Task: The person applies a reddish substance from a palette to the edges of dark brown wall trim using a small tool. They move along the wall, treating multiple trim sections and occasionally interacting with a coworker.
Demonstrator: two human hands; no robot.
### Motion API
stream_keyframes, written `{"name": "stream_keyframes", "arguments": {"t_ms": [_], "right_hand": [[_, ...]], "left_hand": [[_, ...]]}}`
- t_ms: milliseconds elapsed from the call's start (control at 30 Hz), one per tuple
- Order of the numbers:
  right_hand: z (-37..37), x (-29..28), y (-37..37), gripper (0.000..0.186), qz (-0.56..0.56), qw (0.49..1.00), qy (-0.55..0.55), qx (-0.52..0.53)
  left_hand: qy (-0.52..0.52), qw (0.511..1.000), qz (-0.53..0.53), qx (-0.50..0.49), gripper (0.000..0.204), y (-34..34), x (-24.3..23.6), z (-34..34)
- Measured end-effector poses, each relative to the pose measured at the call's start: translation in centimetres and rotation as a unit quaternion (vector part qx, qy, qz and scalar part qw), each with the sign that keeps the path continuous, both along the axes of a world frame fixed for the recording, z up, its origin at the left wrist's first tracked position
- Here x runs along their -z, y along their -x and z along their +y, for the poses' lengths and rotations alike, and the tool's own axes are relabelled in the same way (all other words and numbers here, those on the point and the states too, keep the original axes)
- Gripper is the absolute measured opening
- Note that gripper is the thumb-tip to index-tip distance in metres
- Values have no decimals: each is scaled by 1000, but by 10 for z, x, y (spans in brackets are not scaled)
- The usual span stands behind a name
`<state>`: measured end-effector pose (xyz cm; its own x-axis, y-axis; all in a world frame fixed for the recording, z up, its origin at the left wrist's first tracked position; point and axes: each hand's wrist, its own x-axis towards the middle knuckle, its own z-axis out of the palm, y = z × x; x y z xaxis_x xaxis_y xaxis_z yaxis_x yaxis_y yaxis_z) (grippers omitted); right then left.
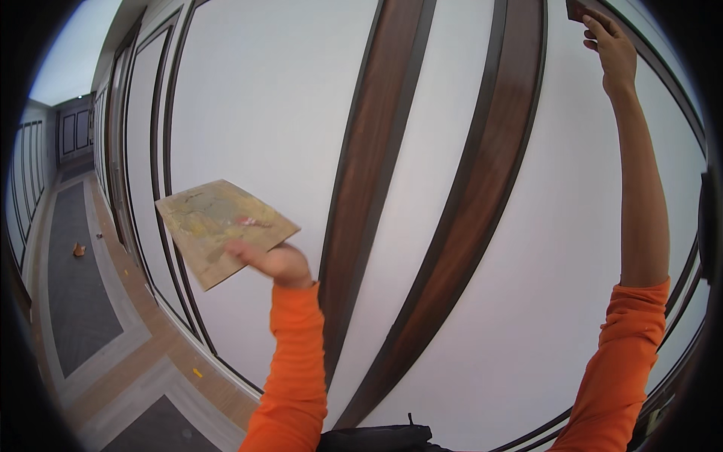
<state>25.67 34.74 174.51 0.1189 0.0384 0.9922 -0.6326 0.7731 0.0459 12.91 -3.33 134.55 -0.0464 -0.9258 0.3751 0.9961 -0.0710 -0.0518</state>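
My left hand [277,262] grips a flat wooden board [197,245] by its near right edge, with the thumb on top. Greyish-yellow smears cover the board's upper face, along with a small reddish-white streak. It is held tilted in front of a white wall panel [256,98]. High at the upper right, my raised right hand [616,56] pinches a small dark reddish-brown flat piece [577,10] against or close to the dark trim. The frame's edge cuts that piece off, so its kind cannot be made out.
Two brown wood strips [380,128] with dark edges run down the white wall. A corridor with a grey and tan floor [75,279] stretches away at left, with a small orange-brown object [79,249] on it. A black item [380,438] shows at the bottom.
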Motion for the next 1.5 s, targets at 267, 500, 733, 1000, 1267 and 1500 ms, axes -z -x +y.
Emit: {"name": "stream_keyframes", "arguments": {"t_ms": [267,500,733,1000,1267,1500], "right_hand": [[-45,68,-20,21,54,997,-41,22],[-85,114,-6,13,51,991,-28,121],[-60,86,-46,17,165,971,-70,159],[-48,85,-69,13,243,906,-131,321],[-26,51,-81,14,276,838,-113,457],[-37,7,-68,15,257,797,-106,536]], "left_hand": [[-22,998,-5,-57,101,94,-28,35],[-49,988,11,-148,97,149,-35,9],[-40,996,45,-64,96,128,-22,47],[-10,992,101,-76,99,76,65,77],[15,992,128,13,104,26,96,129],[37,994,105,-3,100,3,88,129]]}}
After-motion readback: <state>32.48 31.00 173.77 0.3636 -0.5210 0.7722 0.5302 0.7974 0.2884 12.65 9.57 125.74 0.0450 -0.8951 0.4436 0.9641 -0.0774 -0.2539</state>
